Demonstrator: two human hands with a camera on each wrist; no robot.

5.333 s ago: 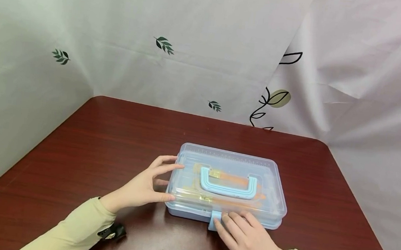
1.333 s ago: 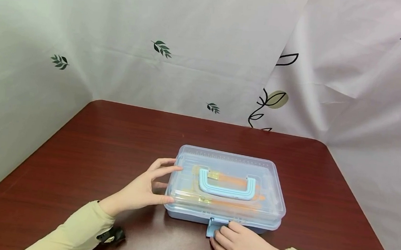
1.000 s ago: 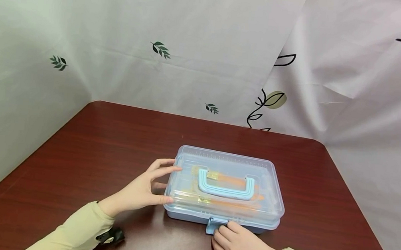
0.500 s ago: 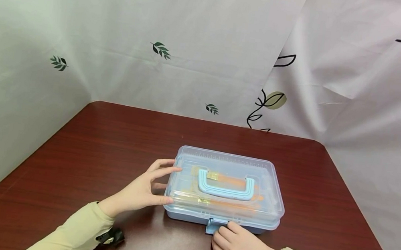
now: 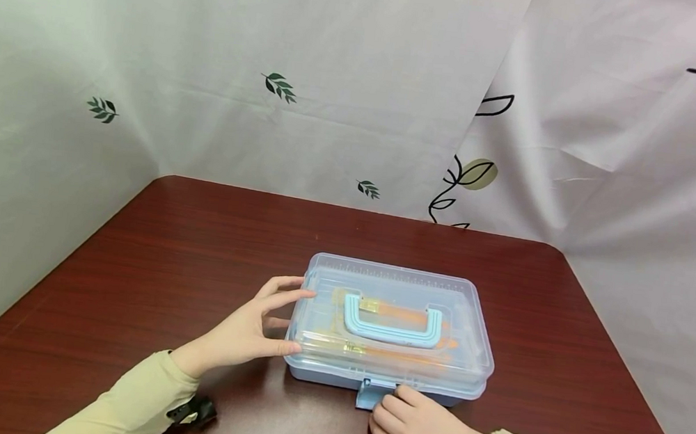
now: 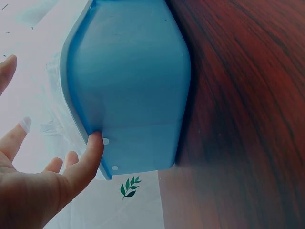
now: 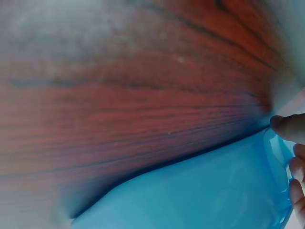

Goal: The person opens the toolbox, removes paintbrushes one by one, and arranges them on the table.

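A plastic storage box (image 5: 307, 375) with a blue base, clear lid (image 5: 469, 326) and light blue handle (image 5: 392, 334) sits on the table, lid down. Orange-handled brushes (image 5: 401, 313) show through the lid. My left hand (image 5: 243, 326) spreads over the box's left end, thumb at the front corner and index finger on the lid; in the left wrist view a fingertip touches the end wall (image 6: 128, 86). At the front, the light blue latch (image 5: 371, 394) is swung out from the lid. The curled fingers of my right hand (image 5: 415, 430) hold its right side, with the thumb below in the right wrist view.
The dark red wooden table (image 5: 194, 244) stretches around the box. White fabric (image 5: 337, 69) with leaf prints hangs behind and on both sides. A black strap device (image 5: 194, 410) hangs at the left sleeve.
Over the last few seconds the latch has swung outward and down from the lid, as my right hand's fingers moved from lying over it to curling at its side. My left hand stays put.
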